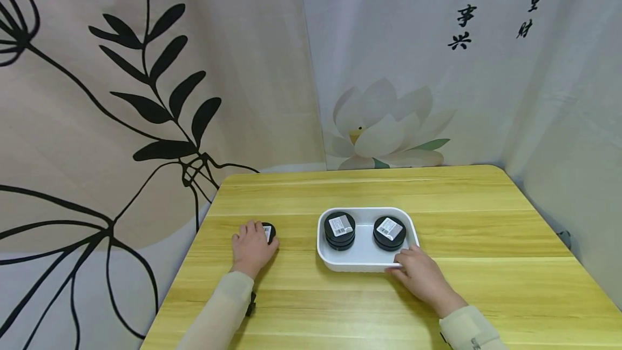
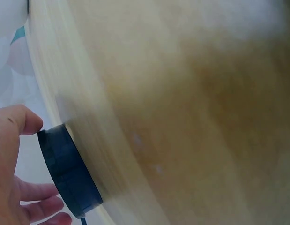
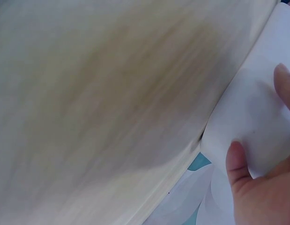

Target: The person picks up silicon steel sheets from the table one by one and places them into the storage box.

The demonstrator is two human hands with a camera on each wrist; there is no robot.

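At the table's left side, my left hand (image 1: 254,248) holds a flat black round container (image 1: 269,232) with a white label. In the left wrist view the thumb is at one edge of this container (image 2: 70,171) and several fingers are at the opposite edge. A white rectangular tray (image 1: 365,266) stands mid-table. Inside it are two black round pieces with white barcode labels, a left one (image 1: 339,229) and a right one (image 1: 389,233), both showing layered sides. My right hand (image 1: 421,277) grips the tray's front right corner, with fingertips and thumb against its white wall (image 3: 257,112).
The wooden table (image 1: 486,242) extends around both hands, its left edge not far from my left hand. Behind it hangs a printed cloth (image 1: 262,69) with black plants, a lotus and writing.
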